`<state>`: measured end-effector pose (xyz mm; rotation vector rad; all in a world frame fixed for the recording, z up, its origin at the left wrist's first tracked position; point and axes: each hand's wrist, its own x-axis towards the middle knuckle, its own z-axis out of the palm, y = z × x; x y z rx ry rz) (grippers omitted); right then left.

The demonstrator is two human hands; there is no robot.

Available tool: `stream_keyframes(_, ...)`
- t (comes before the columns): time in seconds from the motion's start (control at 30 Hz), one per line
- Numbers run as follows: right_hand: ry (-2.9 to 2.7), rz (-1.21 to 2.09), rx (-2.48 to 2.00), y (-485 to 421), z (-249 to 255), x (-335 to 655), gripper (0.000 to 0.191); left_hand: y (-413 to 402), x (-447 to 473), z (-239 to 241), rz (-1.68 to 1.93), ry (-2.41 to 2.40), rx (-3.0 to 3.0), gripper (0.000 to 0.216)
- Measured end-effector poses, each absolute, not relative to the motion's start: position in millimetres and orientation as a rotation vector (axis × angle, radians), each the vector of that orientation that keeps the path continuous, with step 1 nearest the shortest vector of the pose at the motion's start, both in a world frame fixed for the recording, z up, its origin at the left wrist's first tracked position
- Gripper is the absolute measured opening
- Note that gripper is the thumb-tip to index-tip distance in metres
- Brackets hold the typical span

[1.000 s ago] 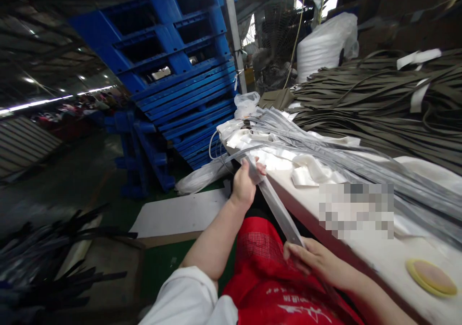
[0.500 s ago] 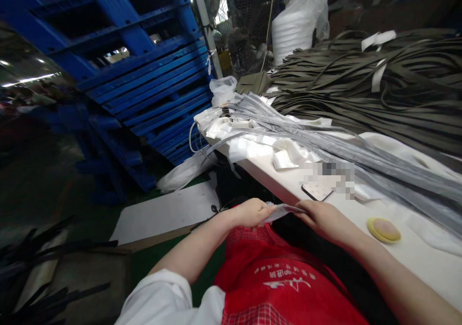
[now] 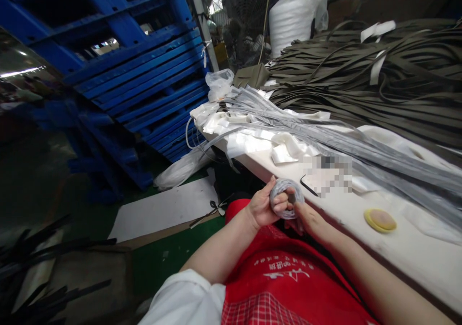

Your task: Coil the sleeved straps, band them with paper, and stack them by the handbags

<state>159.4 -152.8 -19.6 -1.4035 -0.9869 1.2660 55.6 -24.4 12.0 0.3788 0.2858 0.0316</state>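
My left hand (image 3: 263, 205) is closed, with a grey strip (image 3: 288, 193) wound in a loop around its fingers, just over my red apron (image 3: 285, 277) at the table's near edge. My right hand (image 3: 309, 220) pinches the same strip from the right, touching the loop. Further back on the white table (image 3: 407, 253) lies a long bundle of the same grey strips (image 3: 325, 137), with white strip pieces (image 3: 285, 154) beside it.
A big heap of dark olive straps (image 3: 378, 84) fills the back right of the table. A yellow round pad (image 3: 379, 219) lies near my right arm. Blue pallets (image 3: 137, 74) lean at the left. A white board (image 3: 166, 209) and black strips (image 3: 43, 267) lie on the green floor.
A second ago both hands held one grey strip stretched out straight. They came together over my lap, and the strip is now coiled round my left fingers. The view has swung slightly right.
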Motion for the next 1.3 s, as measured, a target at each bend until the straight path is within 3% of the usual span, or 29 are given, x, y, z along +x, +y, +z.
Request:
stream_keyframes(0.17, -0.985, 1.236, -1.552, -170.2, -13.1, 187.9, 0.058, -38.1, 57.6, -7.9, 0.086, 0.315, 0.588, 0.049)
stream_keyframes(0.37, -1.486, 1.460, -1.625, -196.7, 12.3, 223.1, 0.043, -45.0, 54.2, -13.8, 0.202, 0.393, 1.471, 0.054)
stream_keyframes(0.5, -1.733, 1.342, -1.683, -203.8, 12.5, 211.0, 0.030, -76.6, 55.9, -6.1, 0.049, 0.196, 1.988, 0.039)
stream_keyframes(0.73, -1.284, 1.276, -1.897, -232.1, -23.8, 186.4, 0.037, -98.1, 52.6, -27.3, -0.032, 0.286, 2.064, 0.025)
stream_keyframes(0.87, -1.039, 1.207, -2.016, -249.8, -19.0, 175.4, 0.043, -95.9, 57.9, -31.0, -0.107, 0.199, 2.055, 0.028)
stream_keyframes(0.97, -0.883, 0.896, -2.082, -278.8, -7.0, 188.5, 0.038, -92.4, 60.7, -33.8, -0.195, 0.200, 1.995, 0.034)
stream_keyframes(1.1, -0.485, 0.068, -2.462, -348.8, 1.6, 238.5, 0.032, -89.6, 63.8, -32.8, -0.241, 0.185, 1.935, 0.039)
stream_keyframes(1.2, -0.335, -0.117, -2.614, -390.0, -2.5, 277.6, 0.031, -90.0, 69.0, -27.5, -0.291, 0.159, 1.906, 0.039)
stream_keyframes(1.3, -0.420, -0.092, -2.691, -393.0, -12.1, 304.2, 0.028, -90.8, 74.6, -22.4, -0.346, 0.161, 1.874, 0.038)
